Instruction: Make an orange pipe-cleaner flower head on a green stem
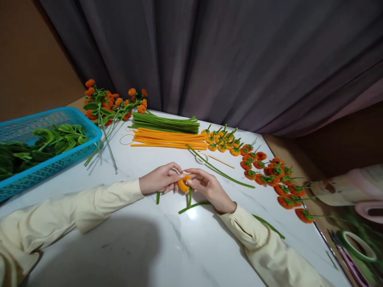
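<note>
My left hand and my right hand meet over the middle of the white table. Between their fingertips they pinch a small yellow-orange pipe cleaner flower, curled round with a dark gap at its centre. Directly below it shows a short green pipe cleaner piece; whether it is joined to the flower I cannot tell. Another short green piece lies under my left fingers. One long green pipe cleaner rests beyond my right hand, and a further green length passes beneath my right wrist.
Bundles of green pipe cleaners and orange pipe cleaners lie ahead. Several yellow flowers and orange flowers fill the right side. A white tape roll is beside a thin stick. On the left stands a blue basket of leaves.
</note>
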### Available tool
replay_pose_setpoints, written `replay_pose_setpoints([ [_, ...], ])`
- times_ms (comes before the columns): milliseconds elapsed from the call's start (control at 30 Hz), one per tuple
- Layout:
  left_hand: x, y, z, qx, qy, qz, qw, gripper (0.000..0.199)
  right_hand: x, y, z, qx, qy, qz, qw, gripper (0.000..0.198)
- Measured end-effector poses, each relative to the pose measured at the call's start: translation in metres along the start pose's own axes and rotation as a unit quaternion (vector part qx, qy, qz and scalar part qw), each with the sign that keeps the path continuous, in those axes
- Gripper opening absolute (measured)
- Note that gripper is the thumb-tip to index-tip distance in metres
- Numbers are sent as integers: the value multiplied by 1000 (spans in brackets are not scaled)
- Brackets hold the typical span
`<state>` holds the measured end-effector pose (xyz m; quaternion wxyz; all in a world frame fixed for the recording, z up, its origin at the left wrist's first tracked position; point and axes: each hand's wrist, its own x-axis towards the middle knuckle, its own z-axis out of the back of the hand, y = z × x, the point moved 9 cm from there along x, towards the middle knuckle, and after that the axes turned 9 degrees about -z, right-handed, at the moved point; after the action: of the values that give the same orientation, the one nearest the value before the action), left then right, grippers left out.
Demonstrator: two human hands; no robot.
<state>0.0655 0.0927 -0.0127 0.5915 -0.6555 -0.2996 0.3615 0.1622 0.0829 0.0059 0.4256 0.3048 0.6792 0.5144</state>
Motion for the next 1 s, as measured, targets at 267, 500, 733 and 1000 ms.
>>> replay_pose_setpoints([
  [267,2,0,-1,-15,13,-16,1000,38,1,-1,-1,20,20,-9,1000,31],
  [500,-3,-6,-12,77,42,-36,995,35,1,0,-11,-82,25,4,996,27],
  [733,-2,-18,-4,189,41,-83,978,28,-2,-9,-17,-6,56,-60,997,29],
  [1000,-45,-118,3,619,-184,-391,655,17,-3,7,6,107,-52,24,993,41],
])
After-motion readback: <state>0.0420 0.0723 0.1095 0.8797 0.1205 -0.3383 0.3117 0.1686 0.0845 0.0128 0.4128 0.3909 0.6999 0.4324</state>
